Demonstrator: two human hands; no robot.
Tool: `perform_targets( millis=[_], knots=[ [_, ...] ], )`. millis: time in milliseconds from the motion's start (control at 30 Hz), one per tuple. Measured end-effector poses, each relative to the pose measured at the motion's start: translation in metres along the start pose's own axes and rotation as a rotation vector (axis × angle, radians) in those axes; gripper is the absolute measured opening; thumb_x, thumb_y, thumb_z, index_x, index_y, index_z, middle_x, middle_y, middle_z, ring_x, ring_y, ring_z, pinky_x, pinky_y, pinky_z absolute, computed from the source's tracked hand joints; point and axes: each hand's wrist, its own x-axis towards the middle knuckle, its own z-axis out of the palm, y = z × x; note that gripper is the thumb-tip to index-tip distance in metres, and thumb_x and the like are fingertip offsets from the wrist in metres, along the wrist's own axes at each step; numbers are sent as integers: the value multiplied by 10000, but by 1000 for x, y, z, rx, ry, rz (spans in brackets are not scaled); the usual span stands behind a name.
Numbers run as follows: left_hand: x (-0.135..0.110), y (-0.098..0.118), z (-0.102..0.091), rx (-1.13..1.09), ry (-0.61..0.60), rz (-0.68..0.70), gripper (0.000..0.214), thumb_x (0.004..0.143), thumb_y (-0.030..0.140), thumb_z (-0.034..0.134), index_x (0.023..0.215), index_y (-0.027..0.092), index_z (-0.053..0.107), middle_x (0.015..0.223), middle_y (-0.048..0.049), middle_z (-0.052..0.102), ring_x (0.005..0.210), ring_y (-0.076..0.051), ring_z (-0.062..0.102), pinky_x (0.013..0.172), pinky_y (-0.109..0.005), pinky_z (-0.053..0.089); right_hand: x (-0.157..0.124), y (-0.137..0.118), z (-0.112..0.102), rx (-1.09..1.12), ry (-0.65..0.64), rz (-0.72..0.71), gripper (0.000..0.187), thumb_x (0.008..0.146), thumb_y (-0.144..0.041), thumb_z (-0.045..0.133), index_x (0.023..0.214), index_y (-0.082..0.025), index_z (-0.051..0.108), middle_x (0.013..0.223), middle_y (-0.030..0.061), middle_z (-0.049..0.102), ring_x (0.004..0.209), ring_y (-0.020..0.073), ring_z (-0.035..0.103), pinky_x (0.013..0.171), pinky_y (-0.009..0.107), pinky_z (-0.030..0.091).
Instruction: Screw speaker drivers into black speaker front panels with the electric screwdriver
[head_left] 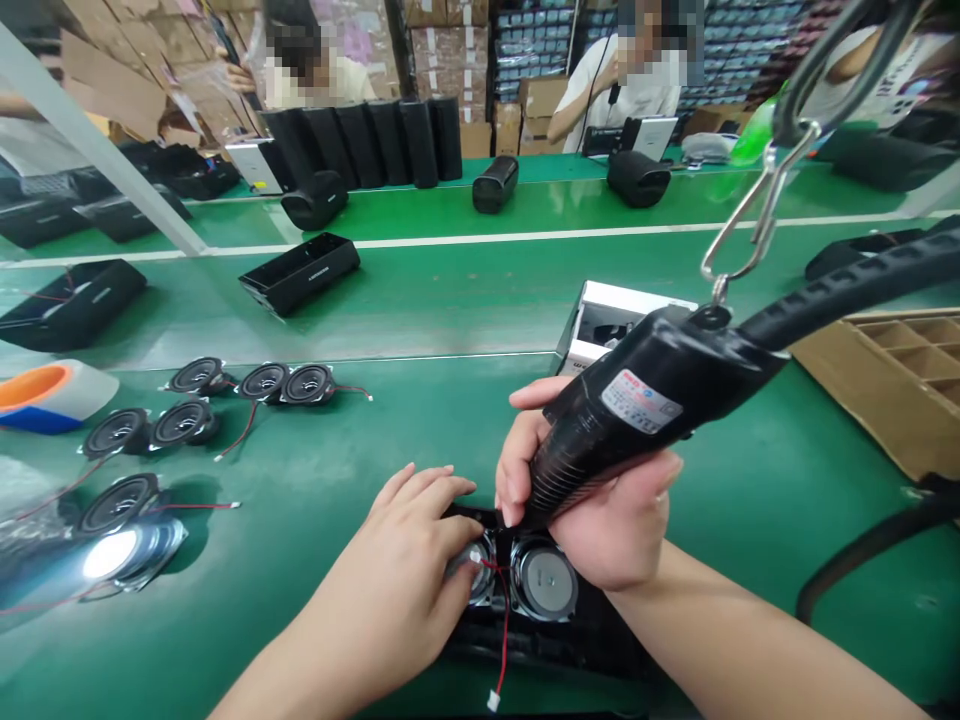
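So the right hand [619, 530] has its fingers wrapped around a black corded tool [607, 425] hanging off a metal clip [772, 200], nose down, tip hidden from view. It's over a black housing [547, 645] at the near side of the green bench [420, 420], with two speaker drivers [546, 580] sitting in it. Left hand [412, 545] is curled over the left driver, fingers slightly apart, can't tell if they're pinching the little white plug [476, 555]. Loose speakers [180, 425] lie off to the left
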Motion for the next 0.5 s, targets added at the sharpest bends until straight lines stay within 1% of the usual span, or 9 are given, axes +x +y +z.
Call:
perform_targets(
  millis=[67, 167, 233, 400, 500],
  knots=[
    [-4, 0, -2, 6, -5, 0, 258, 987, 238, 654, 1209, 264, 783, 1446, -110, 665, 1468, -380, 546, 1308, -742, 297, -1, 2, 1, -1, -10, 3, 670, 1033, -851, 421, 1314, -257, 552, 766, -31, 616, 524, 162, 559, 523, 334, 480],
    [-10, -3, -6, 23, -15, -20, 318, 970, 290, 703, 1282, 272, 761, 1513, -114, 631, 1503, -381, 517, 1326, -742, 268, -2, 2, 2, -18, -23, 19, 692, 1018, -873, 423, 1315, -262, 551, 765, -30, 618, 521, 167, 549, 516, 336, 470],
    [-12, -5, -9, 33, -30, -39, 342, 952, 294, 732, 1292, 284, 760, 1558, -109, 606, 1532, -389, 488, 1334, -747, 250, -3, 3, 2, -28, -24, 31, 716, 1001, -893, 433, 1314, -261, 554, 762, -30, 625, 514, 170, 552, 513, 340, 467],
    [-13, -11, -12, 29, -105, -70, 390, 897, 277, 809, 1284, 290, 762, 1594, -114, 590, 1586, -401, 427, 1347, -750, 210, -3, 3, 4, 6, 26, 67, 731, 951, -904, 546, 1280, -254, 606, 770, -27, 646, 516, 173, 574, 518, 345, 480],
    [-12, -13, -12, 14, -130, -66, 411, 894, 288, 836, 1298, 304, 761, 1573, -104, 607, 1592, -398, 419, 1348, -747, 206, -2, 3, 5, -19, -11, 59, 721, 976, -901, 495, 1294, -259, 583, 780, -29, 636, 522, 174, 579, 517, 349, 488]
  ],
)
